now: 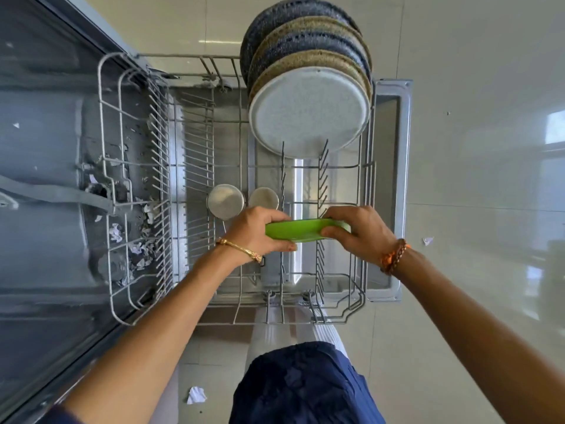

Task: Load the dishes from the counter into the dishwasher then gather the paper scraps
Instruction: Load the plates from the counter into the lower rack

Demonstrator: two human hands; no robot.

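A green plate (298, 230) is held edge-on over the pulled-out lower dishwasher rack (351, 304). My left hand (255, 232) grips its left rim and my right hand (356, 231) grips its right rim. Several speckled plates (308, 111) stand upright in the rack's far right tines. Two steel cups (225, 201) sit side by side in the rack's middle, just beyond my left hand. Paper scraps (116, 232) lie inside the dishwasher tub on the left, with another paper scrap (195, 394) on the floor near my feet.
The open dishwasher door (394, 185) lies under the rack. The dishwasher's dark interior (46, 179) fills the left side. A small paper scrap (427, 240) lies on the tiled floor to the right. Empty tine rows stand in the rack's left and near right.
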